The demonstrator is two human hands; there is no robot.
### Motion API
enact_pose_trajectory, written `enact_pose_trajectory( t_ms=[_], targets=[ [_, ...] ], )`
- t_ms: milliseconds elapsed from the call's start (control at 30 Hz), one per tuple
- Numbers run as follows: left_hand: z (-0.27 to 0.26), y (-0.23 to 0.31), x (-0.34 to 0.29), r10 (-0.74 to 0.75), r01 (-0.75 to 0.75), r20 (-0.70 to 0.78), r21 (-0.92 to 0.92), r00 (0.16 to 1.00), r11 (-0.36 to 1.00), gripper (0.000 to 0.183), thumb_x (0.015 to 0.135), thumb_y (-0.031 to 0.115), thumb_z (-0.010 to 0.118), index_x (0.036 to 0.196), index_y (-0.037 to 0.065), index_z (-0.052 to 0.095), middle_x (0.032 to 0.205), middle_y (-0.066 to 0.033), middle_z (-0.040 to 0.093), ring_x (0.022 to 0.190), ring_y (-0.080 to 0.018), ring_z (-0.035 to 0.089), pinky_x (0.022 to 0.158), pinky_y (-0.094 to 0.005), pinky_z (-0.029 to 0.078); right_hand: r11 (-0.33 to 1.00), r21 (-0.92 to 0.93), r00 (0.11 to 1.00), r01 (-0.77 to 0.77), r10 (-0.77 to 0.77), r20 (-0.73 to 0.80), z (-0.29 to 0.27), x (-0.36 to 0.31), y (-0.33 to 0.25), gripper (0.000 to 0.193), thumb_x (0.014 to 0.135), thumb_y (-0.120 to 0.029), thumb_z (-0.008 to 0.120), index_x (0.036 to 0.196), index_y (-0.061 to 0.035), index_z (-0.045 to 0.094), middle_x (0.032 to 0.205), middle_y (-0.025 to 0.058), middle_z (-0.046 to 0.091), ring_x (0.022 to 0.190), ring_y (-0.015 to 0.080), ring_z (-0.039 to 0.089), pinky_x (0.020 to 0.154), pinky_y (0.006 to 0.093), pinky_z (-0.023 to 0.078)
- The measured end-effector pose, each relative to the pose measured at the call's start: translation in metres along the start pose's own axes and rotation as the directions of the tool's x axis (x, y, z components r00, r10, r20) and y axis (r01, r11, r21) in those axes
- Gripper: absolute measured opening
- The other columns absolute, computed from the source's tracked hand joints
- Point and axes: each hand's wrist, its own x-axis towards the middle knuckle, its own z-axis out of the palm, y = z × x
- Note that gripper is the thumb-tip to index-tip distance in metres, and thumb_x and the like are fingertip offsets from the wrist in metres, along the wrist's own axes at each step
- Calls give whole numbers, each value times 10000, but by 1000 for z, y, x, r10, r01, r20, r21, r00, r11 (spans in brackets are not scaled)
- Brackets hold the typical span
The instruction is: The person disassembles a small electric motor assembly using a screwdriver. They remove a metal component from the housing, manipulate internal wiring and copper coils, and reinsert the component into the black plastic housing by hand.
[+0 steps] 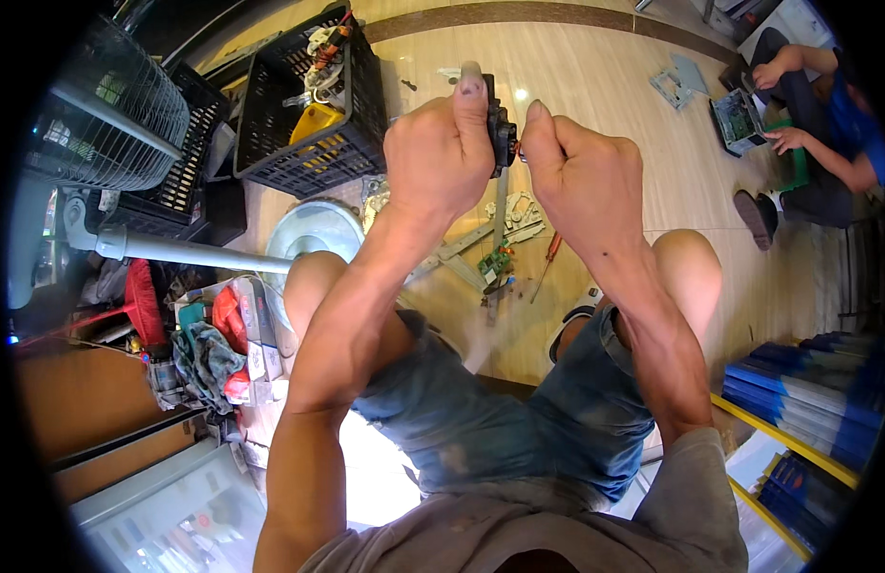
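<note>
Both my hands are raised in front of me, close together over the floor. My left hand [435,153] is wrapped round a black part [501,134] with rounded bumps on its right side, its thumb lying along the top. My right hand [588,177] is closed in a pinch right beside that part. A small reddish and shiny bit shows at its fingertips, too little to name. Below the hands, on the floor, lie a green circuit board [497,265] with wires and a screwdriver [552,248] with a red handle.
A black plastic crate [314,158] with mixed parts stands at the far left, near a caged fan [118,115] on a round base [318,229]. Far right, another person [829,143] handles an opened device [738,122]. Blue-white stacks [805,382] fill a yellow-edged shelf at right.
</note>
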Motion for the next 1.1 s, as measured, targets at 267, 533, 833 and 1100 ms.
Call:
enact_pose_trajectory(
  t_ms=[267, 533, 833, 1100],
  targets=[
    [-5, -6, -3, 29, -29, 8, 6, 1000, 1000, 602, 1017, 341, 353, 553, 9, 544, 528, -222, 529, 500, -437, 535, 494, -504, 419, 974, -165, 982, 157, -172, -81, 8, -7, -2, 394, 883, -207, 600, 530, -50, 522, 488, 146, 542, 439, 344, 560, 414, 423, 442],
    [-19, 8, -6, -37, 31, 99, 63, 994, 998, 625, 1012, 379, 374, 563, -6, 578, 530, -233, 539, 512, -429, 560, 513, -488, 439, 950, 289, 975, -122, 60, 214, 2, -4, 14, 423, 946, -243, 518, 648, 37, 625, 525, 210, 530, 410, 321, 503, 468, 390, 418],
    [-10, 4, -7, -82, 83, 97, -6, 992, 997, 642, 1012, 396, 364, 563, -8, 584, 544, -242, 546, 539, -431, 580, 532, -486, 458, 974, 215, 990, -66, 38, 132, 1, -5, 8, 406, 945, -240, 519, 665, 14, 664, 542, 200, 568, 449, 343, 551, 482, 399, 448],
    [-4, 2, -4, -91, 75, 84, 169, 992, 983, 644, 1000, 409, 368, 563, 0, 606, 563, -259, 565, 555, -453, 584, 556, -509, 468, 995, -28, 993, 95, -96, -73, 18, -12, 12, 375, 916, -199, 548, 593, -22, 619, 541, 163, 585, 468, 346, 577, 467, 418, 471]
  ],
)
